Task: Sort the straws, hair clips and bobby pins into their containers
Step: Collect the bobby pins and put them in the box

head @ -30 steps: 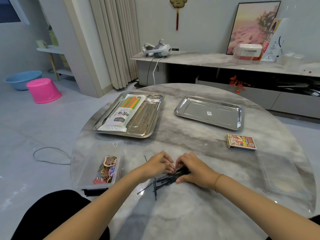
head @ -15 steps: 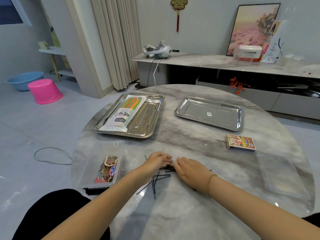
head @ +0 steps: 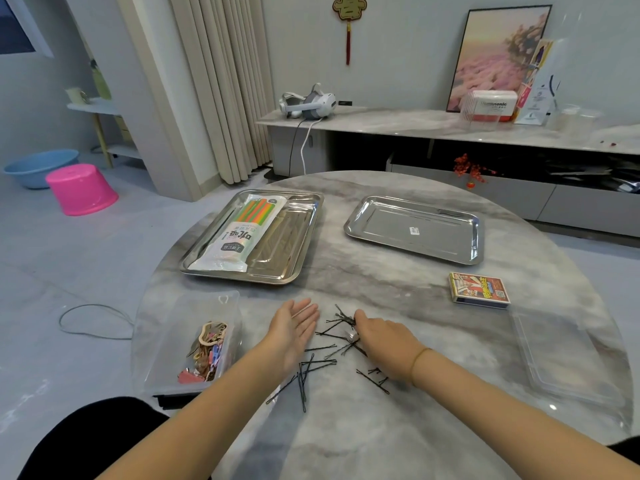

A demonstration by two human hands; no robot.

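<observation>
Several black bobby pins (head: 318, 365) lie scattered on the marble table near its front. My left hand (head: 294, 329) stands on its edge just left of them, fingers straight, palm facing the pins. My right hand (head: 381, 337) lies palm down on the right side of the pile, its curled fingertips pinching a small cluster of pins. A packet of coloured straws (head: 242, 230) lies in the left steel tray (head: 294, 271). Hair clips (head: 207, 348) fill the near end of a clear plastic box (head: 180, 323) at the front left.
A second steel tray (head: 381, 216) sits at the back right with nothing in it. A small printed card box (head: 479, 291) lies right of centre. A clear shallow plastic container (head: 561, 355) rests near the table's right edge.
My hands were pressed together over a bunched pile of pins. They have come apart: the left hand has opened and turned palm-in, and the pins now lie spread out between and below the hands.
</observation>
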